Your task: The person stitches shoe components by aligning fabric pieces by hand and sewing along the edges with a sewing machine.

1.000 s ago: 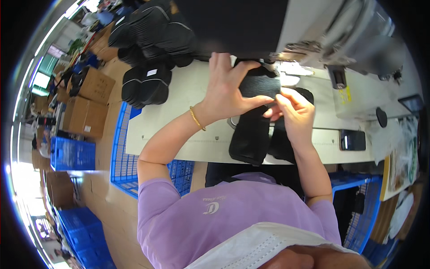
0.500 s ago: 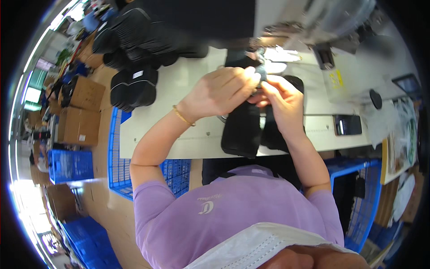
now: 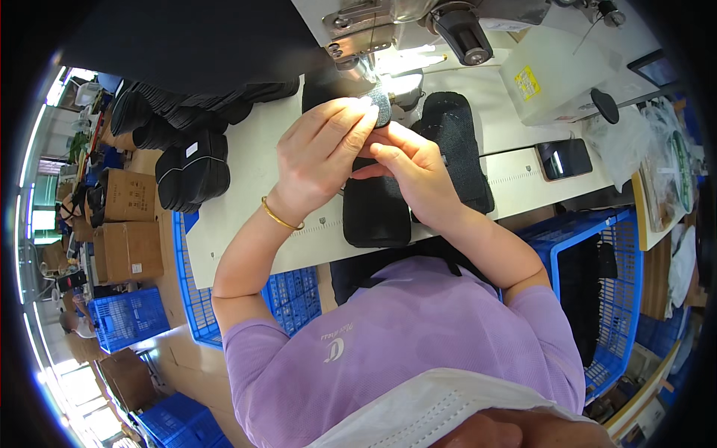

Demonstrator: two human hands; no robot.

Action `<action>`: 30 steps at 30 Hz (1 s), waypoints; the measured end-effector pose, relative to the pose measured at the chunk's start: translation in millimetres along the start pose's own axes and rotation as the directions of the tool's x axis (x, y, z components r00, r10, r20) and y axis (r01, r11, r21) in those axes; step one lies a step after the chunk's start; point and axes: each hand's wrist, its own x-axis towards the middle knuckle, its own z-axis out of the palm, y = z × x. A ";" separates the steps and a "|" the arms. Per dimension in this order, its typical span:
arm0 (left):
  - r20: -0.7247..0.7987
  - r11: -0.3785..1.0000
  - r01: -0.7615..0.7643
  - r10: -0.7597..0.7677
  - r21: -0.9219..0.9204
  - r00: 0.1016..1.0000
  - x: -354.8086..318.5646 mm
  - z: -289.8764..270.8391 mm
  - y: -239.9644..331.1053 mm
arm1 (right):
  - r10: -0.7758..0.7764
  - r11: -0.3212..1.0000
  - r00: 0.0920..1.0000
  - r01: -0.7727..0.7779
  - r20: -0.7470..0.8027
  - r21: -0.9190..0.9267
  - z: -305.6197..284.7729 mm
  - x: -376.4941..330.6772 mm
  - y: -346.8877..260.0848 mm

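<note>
Both my hands meet in front of the sewing machine head (image 3: 366,37), pinching a small dark grey fabric piece (image 3: 382,104) with a pale edge. My left hand (image 3: 321,145) has its fingers closed on the piece's left side. From the right, my right hand (image 3: 414,168) grips its lower end between thumb and forefinger. Beneath the hands lies a black padded fabric piece (image 3: 377,216), its lower end at the table's front edge. Just right of it rests another black padded piece (image 3: 455,142) with a mesh surface. The fingertips partly hide the small piece.
Tied black bundles (image 3: 193,172) are stacked on the table's left. A phone (image 3: 564,159) lies at the right near a white machine housing (image 3: 526,86). Blue crates (image 3: 590,276) stand below the table on both sides. Cardboard boxes (image 3: 128,250) stand farther left.
The view has shifted, so the machine head shows more fully. My hands stay together on the small fabric piece; the black mesh piece at the right is less covered by my right hand.
</note>
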 end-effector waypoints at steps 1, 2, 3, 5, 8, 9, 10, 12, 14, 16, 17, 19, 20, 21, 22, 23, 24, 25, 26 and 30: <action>0.005 1.000 -0.005 0.005 0.000 1.000 0.3 -0.1 0.6 | -0.006 1.000 1.000 0.006 0.002 0.013 0.1 -0.8 1.2; 0.006 1.000 -0.003 0.003 0.000 1.000 0.6 -1.1 0.2 | -0.008 1.000 1.000 0.008 0.007 0.028 1.3 -0.2 1.8; 0.020 1.000 -0.009 0.009 0.002 1.000 0.9 -1.8 -0.2 | -0.007 1.000 1.000 0.007 0.006 0.028 2.0 0.1 2.3; 0.029 1.000 -0.013 0.013 -0.001 1.000 2.3 -2.5 -0.6 | -0.011 1.000 1.000 0.011 0.004 0.002 1.9 -0.1 2.8; 0.070 1.000 -0.007 0.009 -0.026 0.998 4.1 -5.3 -1.7 | -0.021 0.999 1.000 0.021 0.008 0.044 4.7 0.4 4.5; 0.079 1.000 -0.008 0.010 -0.022 0.997 3.4 -6.4 -2.4 | -0.020 0.998 1.000 0.020 0.003 0.062 7.2 0.5 3.5; 0.088 1.000 -0.009 0.011 -0.018 0.996 2.8 -6.6 -2.7 | -0.019 0.998 1.000 0.020 -0.003 0.056 7.7 1.3 4.4; 0.084 1.000 -0.007 0.008 -0.018 0.996 3.2 -7.4 -3.1 | -0.040 0.995 0.999 0.040 0.007 0.093 10.0 3.0 5.2; 0.077 1.000 -0.006 0.006 -0.002 0.997 3.9 -6.5 -3.5 | -0.032 0.998 0.999 0.030 0.038 0.052 8.1 3.7 0.8; 0.069 1.000 -0.012 0.013 -0.007 0.998 3.8 -4.6 -6.0 | -0.020 0.999 0.999 0.019 0.031 0.039 8.0 5.8 0.3; 0.059 1.000 -0.016 0.017 -0.011 0.998 4.1 -3.0 -6.9 | -0.022 0.999 0.999 0.021 0.030 0.038 8.3 6.3 0.3; 0.054 1.000 -0.020 0.021 -0.013 0.998 2.4 -0.9 -10.5 | -0.043 0.996 0.999 0.043 -0.005 0.080 10.3 8.2 1.4; 0.050 1.000 -0.022 0.023 -0.014 0.998 1.9 0.1 -11.7 | -0.045 0.996 0.999 0.045 -0.005 0.079 10.2 9.4 2.0; 0.048 1.000 -0.024 0.025 -0.014 0.999 2.4 0.7 -12.1 | -0.047 0.996 0.999 0.047 -0.006 0.074 10.0 10.8 2.5; 0.045 1.000 -0.020 0.020 -0.013 0.999 3.2 1.1 -12.4 | -0.049 0.996 0.999 0.049 -0.006 0.070 9.7 12.0 3.0; 0.043 1.000 -0.017 0.018 -0.011 0.999 4.3 1.0 -13.1 | -0.053 0.996 0.999 0.054 -0.006 0.070 9.8 13.4 4.0; 0.043 1.000 -0.022 0.022 -0.010 0.999 5.7 0.9 -13.2 | -0.058 0.995 0.998 0.059 -0.018 0.079 9.9 14.6 5.0; 0.046 1.000 -0.022 0.022 0.001 0.999 7.5 1.1 -12.8 | -0.063 0.994 0.998 0.066 -0.030 0.087 9.7 15.5 5.4; 0.050 1.000 -0.025 0.024 0.013 0.998 9.1 0.5 -13.5 | -0.070 0.993 0.997 0.072 -0.029 0.090 9.7 16.9 5.6; 0.069 0.999 -0.027 0.025 0.032 0.997 8.3 1.9 -15.7 | -0.082 0.990 0.996 0.084 -0.022 0.114 11.4 19.7 5.0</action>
